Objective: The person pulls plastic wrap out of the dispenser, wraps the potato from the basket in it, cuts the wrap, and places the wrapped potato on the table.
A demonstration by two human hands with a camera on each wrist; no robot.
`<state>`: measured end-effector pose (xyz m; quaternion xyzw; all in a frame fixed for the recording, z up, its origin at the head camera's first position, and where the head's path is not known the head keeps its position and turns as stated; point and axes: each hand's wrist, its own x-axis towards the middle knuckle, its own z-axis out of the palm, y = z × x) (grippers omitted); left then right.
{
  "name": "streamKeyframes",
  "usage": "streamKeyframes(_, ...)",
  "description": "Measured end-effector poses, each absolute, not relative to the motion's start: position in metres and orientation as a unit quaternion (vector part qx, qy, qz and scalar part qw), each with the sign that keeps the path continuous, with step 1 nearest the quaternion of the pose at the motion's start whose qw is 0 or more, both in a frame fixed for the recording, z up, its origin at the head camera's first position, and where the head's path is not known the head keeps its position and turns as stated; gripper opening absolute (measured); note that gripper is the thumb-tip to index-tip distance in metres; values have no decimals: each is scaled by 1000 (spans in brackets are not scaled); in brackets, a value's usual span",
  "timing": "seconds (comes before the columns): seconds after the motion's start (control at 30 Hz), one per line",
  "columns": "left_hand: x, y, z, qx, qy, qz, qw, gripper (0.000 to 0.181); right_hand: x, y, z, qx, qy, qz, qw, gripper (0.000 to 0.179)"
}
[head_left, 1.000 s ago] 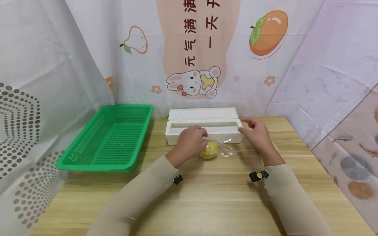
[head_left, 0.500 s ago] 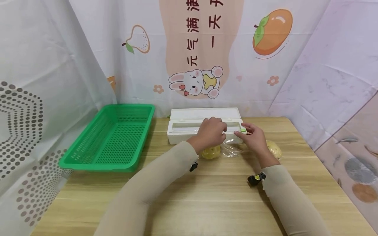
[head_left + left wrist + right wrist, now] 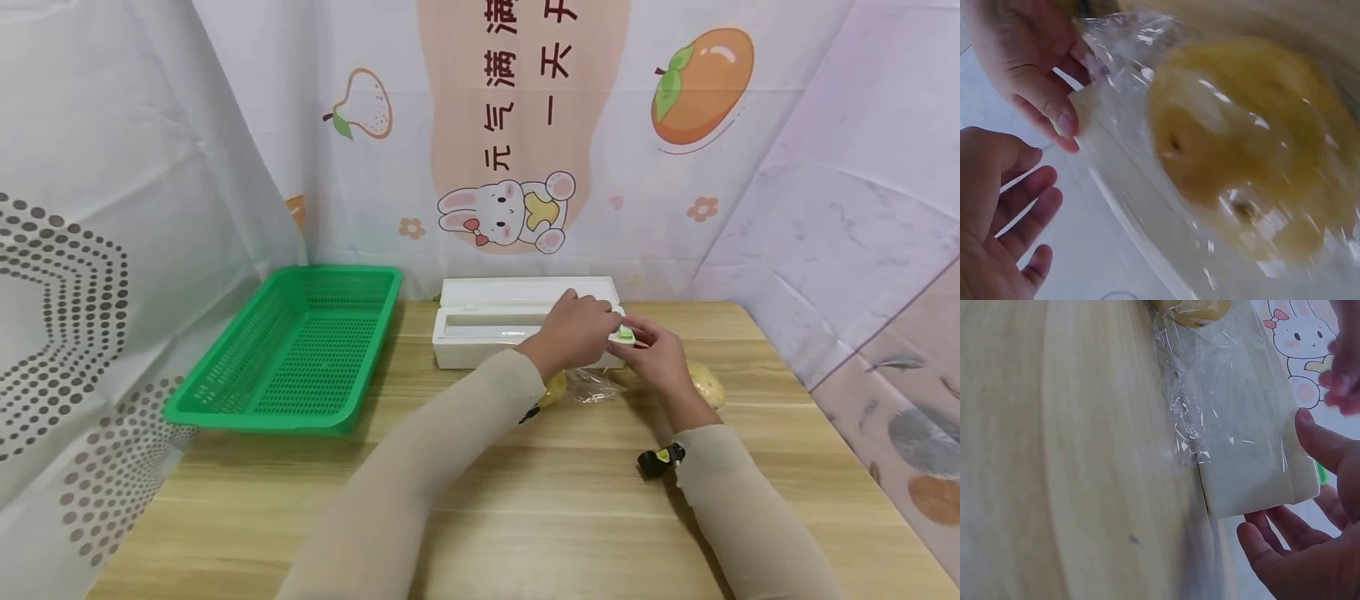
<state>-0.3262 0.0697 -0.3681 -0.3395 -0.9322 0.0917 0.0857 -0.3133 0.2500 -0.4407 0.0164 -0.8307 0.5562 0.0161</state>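
A white cling film dispenser box point(image 3: 465, 354) stands at the back of the table with its lid raised. My right hand point(image 3: 660, 358) holds its right end, thumb on the upper edge and fingers at the end face in the right wrist view. Beside that thumb shows a green slider point(image 3: 624, 333). My left hand point(image 3: 577, 333) hovers over the same end, its fingers loosely bent; the left wrist view shows nothing in them. Clear film point(image 3: 1229, 394) hangs down the box front. It covers a yellow potato point(image 3: 1235, 144), which my left forearm partly hides in the head view.
At the left of the table stands a green plastic basket point(image 3: 360, 400). A second potato point(image 3: 707, 385) lies right of my right hand, partly hidden by it. A printed curtain point(image 3: 375, 192) hangs close behind the box.
My left hand has moved rightward along the box, from above the potato to the right end. My right hand stays at that end, and the green slider has come into sight.
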Motion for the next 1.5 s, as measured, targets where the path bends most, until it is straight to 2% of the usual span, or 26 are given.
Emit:
streamKeyframes(0.43, -343, 100, -375, -277, -960, -28, 16, 15, -318, 252, -447, 23, -836, 547, 34, 62)
streamKeyframes(0.7, -345, 103, -376, -265, -963, -38, 26, 14, -320, 253, -448, 22, -836, 548, 31, 60)
streamKeyframes(0.87, -346, 101, -381, -238, -966, -96, 37, 5, -320, 254, -447, 22, -835, 550, 19, 63)
streamKeyframes(1.07, -348, 98, -387, -208, -968, -142, 23, 7, -321, 255, -449, 30, -832, 554, 24, 60)
streamKeyframes(1.5, -344, 102, -386, -163, -979, -114, 36, 17, -322, 260, -453, 25, -829, 558, 32, 61)
